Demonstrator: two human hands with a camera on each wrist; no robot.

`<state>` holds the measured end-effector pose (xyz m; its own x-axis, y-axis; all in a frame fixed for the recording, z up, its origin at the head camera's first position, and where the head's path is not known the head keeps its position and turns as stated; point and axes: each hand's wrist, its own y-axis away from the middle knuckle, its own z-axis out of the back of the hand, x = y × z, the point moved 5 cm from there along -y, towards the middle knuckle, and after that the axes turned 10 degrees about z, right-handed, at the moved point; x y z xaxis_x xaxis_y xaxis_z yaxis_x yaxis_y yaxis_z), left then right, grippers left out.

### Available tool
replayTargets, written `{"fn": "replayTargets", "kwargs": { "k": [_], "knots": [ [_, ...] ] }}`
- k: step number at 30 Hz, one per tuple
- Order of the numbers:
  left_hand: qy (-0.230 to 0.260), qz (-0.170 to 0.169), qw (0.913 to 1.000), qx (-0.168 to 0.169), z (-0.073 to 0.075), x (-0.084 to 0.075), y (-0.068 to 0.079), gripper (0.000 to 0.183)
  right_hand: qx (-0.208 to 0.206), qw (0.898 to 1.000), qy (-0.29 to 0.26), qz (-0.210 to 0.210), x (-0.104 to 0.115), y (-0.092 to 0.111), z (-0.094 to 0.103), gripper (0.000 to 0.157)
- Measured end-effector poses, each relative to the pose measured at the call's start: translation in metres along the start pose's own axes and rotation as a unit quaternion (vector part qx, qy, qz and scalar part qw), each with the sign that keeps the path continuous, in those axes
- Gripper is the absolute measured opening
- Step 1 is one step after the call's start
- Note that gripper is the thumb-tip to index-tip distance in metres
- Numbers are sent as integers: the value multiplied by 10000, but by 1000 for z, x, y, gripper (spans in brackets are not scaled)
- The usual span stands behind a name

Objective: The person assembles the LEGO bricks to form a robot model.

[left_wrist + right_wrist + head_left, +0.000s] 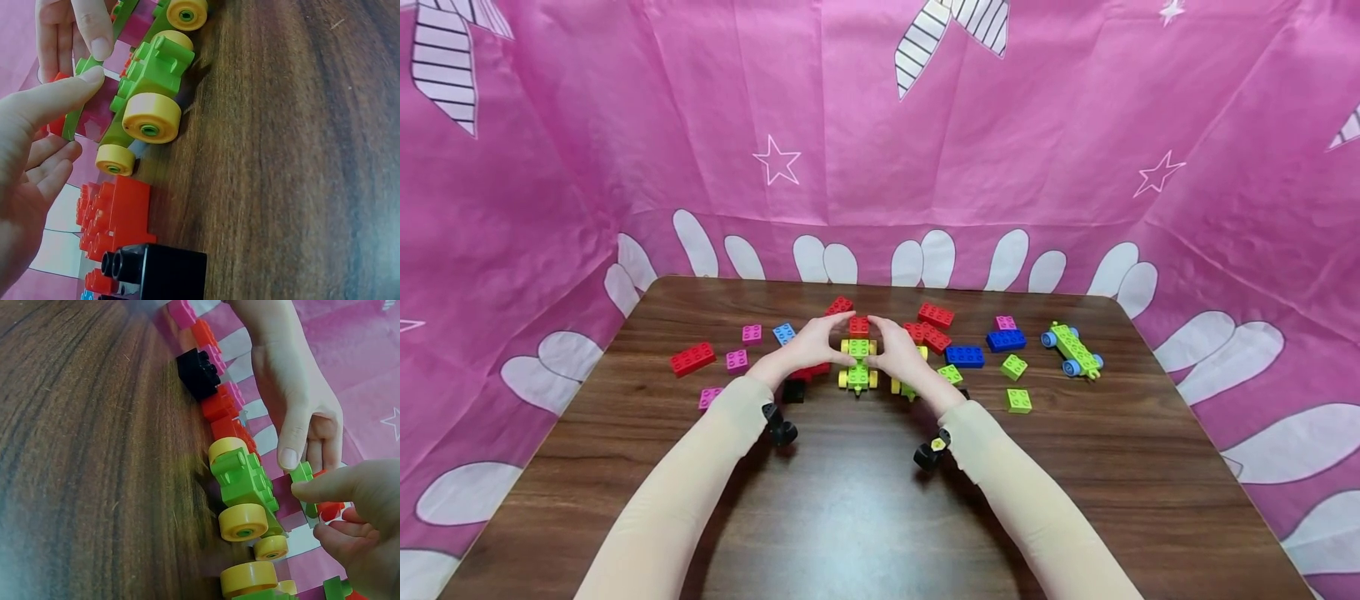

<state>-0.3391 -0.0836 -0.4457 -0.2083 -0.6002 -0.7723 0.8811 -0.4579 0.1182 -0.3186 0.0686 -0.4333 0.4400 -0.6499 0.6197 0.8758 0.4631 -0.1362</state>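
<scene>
A toy car base [857, 377], green with yellow wheels, stands on the table between both hands. In the left wrist view a dark magenta brick [97, 119] rises from it, topped by a green brick [74, 122]. Just beyond that green piece shows a red brick [859, 327]. From the left side, my left hand [808, 346] pinches the green brick, thumb at its near face and fingers behind. My right hand [901, 350] mirrors this grip from the right, its thumb close to the other thumb. The fingertips behind are partly hidden by the bricks.
Beside my right hand stands another yellow-wheeled car [897, 386]; a green car with blue wheels [1075, 352] is farther right. Red bricks [693, 358], pink bricks [737, 360] and a black brick [172, 272] lie left. Blue bricks [964, 357] and green bricks [1018, 401] lie right.
</scene>
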Motion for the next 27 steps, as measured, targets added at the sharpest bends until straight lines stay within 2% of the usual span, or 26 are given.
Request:
{"fn": "replayTargets", "kwargs": {
  "k": [7,13,20,27],
  "knots": [
    [-169,-134,9997,-76,5,-5,8,90,-153,9998,-21,151,2,6,3,75],
    [-290,-235,9991,-207,16,-2,17,78,-386,9985,-205,340,6,14,6,73],
    [-426,-220,9975,-513,39,9,27,60,-695,9936,-524,721,9,23,5,68],
    [-734,-187,9941,-776,65,24,35,58,-1014,9869,-701,1041,12,34,6,63]
  ]
}}
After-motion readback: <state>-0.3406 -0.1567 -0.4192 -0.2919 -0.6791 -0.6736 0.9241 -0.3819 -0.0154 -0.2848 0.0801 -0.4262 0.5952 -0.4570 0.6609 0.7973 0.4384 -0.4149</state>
